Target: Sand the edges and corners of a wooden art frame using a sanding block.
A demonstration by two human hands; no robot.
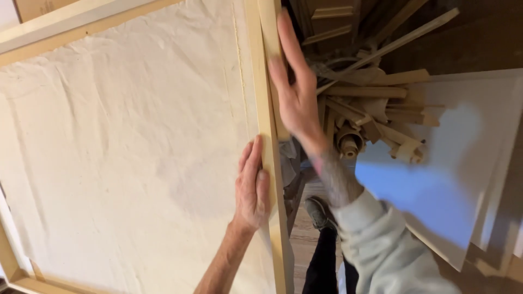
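Note:
A large cream canvas [125, 152] is stretched on a pale wooden frame [271, 163] and fills the left of the view. My left hand [253, 188] lies on the canvas at the frame's right bar, fingers flat on the cloth and thumb hooked over the bar's edge. Higher up, my right hand [294, 87] rests flat against the outer side of the same bar, fingers straight and pointing up along it. That arm wears a pale grey sleeve [381, 245] pushed back from the wrist.
Behind the frame's right edge sits a heap of wooden offcuts and mouldings [370, 109]. White panels [452, 179] lean at the right. Below are a dark shoe [318, 212], black trousers and a wooden floor.

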